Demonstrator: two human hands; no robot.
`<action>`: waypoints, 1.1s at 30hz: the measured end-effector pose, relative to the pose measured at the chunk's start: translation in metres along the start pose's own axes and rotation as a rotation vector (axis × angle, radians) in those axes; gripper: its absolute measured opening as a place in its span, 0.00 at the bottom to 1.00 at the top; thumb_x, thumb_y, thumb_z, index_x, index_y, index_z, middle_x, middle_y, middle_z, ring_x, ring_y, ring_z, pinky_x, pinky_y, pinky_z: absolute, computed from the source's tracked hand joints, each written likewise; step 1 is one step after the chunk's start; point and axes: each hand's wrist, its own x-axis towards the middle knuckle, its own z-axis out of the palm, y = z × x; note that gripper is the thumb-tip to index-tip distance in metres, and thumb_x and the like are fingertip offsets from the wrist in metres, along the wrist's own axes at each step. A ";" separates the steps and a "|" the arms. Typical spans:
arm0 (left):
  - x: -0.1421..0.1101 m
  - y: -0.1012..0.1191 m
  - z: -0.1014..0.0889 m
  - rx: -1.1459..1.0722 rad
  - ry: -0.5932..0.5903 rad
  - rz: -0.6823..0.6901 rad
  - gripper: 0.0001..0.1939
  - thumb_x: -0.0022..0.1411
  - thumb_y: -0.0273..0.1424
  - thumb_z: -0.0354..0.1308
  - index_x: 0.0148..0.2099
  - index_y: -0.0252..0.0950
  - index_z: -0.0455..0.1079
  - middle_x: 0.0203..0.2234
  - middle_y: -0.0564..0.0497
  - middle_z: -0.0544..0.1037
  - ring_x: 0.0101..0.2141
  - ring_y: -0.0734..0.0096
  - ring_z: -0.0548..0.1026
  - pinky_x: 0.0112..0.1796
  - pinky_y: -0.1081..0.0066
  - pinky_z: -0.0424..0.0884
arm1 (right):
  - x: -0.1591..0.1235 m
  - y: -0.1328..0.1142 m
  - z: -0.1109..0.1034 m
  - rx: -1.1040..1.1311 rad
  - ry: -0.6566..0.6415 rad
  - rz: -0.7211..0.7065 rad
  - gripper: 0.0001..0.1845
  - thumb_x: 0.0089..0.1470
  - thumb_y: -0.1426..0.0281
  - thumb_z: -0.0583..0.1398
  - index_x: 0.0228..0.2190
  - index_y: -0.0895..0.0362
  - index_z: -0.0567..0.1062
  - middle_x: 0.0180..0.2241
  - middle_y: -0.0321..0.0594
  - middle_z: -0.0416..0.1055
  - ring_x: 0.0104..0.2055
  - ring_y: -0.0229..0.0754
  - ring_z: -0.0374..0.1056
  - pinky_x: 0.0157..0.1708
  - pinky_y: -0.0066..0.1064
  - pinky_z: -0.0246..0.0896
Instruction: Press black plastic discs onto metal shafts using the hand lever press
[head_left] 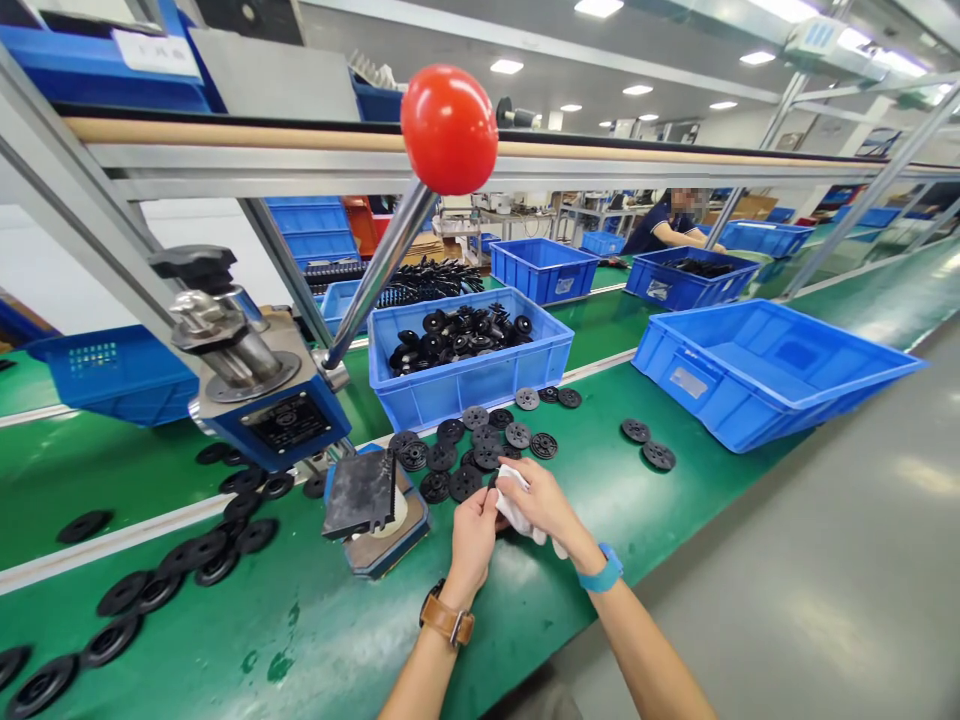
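Observation:
My right hand (546,505) is closed on a white cloth (514,506), bunched under the fingers. Just beside it, my left hand (474,540) pinches what looks like a black plastic disc, almost wholly covered by the hands and the cloth. The two hands meet over the green table. Right behind them lies a loose group of black ribbed discs (442,457), some overlapping. Left of my left hand stands a hand press with a red ball knob (450,130) on its lever and a dark metal block (361,492) on its base.
A blue bin (472,385) full of black parts stands behind the discs. Another blue bin (780,375) sits at the right, with two discs (646,444) in front of it. Black rings (142,592) trail along the left. A co-worker (667,225) is at the far bench.

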 end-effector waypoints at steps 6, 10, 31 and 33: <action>-0.002 0.000 0.001 0.021 -0.014 0.041 0.24 0.49 0.52 0.72 0.28 0.35 0.74 0.19 0.55 0.75 0.21 0.73 0.70 0.26 0.73 0.70 | -0.003 0.002 0.016 -0.104 -0.001 -0.060 0.24 0.68 0.54 0.51 0.32 0.54 0.77 0.28 0.38 0.76 0.32 0.42 0.71 0.35 0.30 0.66; -0.002 0.001 0.002 0.024 -0.019 0.038 0.26 0.49 0.54 0.72 0.26 0.34 0.72 0.18 0.56 0.72 0.21 0.75 0.66 0.25 0.75 0.67 | -0.007 0.006 0.012 -0.172 -0.023 -0.107 0.15 0.67 0.58 0.53 0.41 0.53 0.76 0.33 0.37 0.78 0.34 0.41 0.73 0.36 0.28 0.65; -0.007 -0.001 0.004 -0.037 -0.061 -0.021 0.28 0.47 0.55 0.73 0.24 0.35 0.70 0.15 0.57 0.71 0.18 0.75 0.68 0.22 0.75 0.68 | -0.013 0.012 0.025 -0.187 0.121 -0.070 0.23 0.70 0.56 0.48 0.32 0.53 0.74 0.26 0.38 0.72 0.28 0.42 0.69 0.31 0.29 0.59; -0.006 -0.001 0.005 -0.043 -0.061 -0.037 0.28 0.47 0.56 0.73 0.27 0.35 0.73 0.17 0.55 0.75 0.19 0.72 0.72 0.25 0.71 0.73 | -0.011 0.016 0.021 -0.111 0.174 -0.038 0.28 0.70 0.50 0.46 0.36 0.54 0.77 0.29 0.39 0.76 0.31 0.43 0.72 0.33 0.29 0.63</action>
